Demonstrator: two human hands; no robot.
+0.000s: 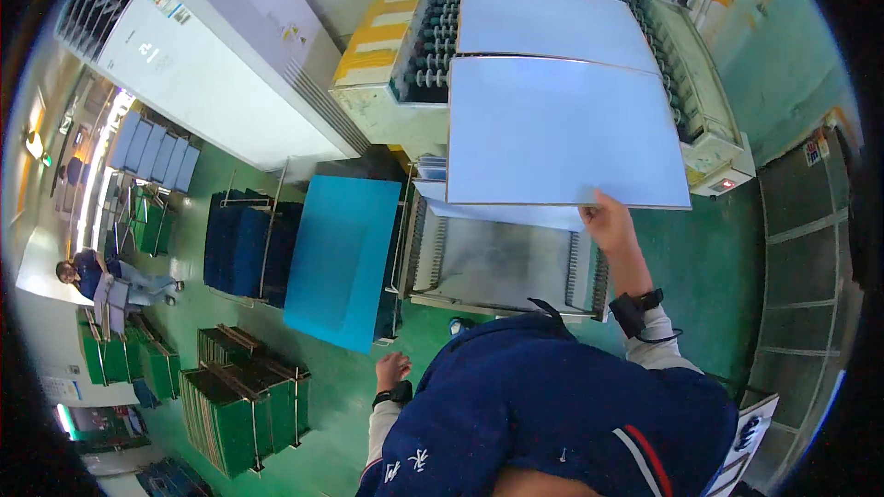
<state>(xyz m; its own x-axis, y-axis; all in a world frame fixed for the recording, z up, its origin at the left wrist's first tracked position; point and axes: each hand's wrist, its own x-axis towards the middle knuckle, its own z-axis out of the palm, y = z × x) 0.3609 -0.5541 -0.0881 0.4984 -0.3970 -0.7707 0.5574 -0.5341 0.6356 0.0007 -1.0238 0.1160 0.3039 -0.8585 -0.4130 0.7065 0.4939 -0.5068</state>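
A large white rectangular panel (566,133) juts from the roller conveyor (431,63) toward me. My right hand (604,221) is closed on its near edge, right of the middle, with the thumb on top. Behind it, a second white panel (552,23) lies flat on the rollers. Under the near panel stands a rack with slotted sides (433,253), where the edges of other pale panels show. My left hand (392,371) hangs low at my side, fingers curled in, with nothing visible in it.
Left of the rack stands a large teal sheet (339,262), beside a cart of dark blue panels (244,248). Green panels (249,414) fill racks at lower left. A tall white cabinet (212,64) rises at upper left. Farther left, another person (110,278) stands. Grey framed panelling (806,285) borders the right.
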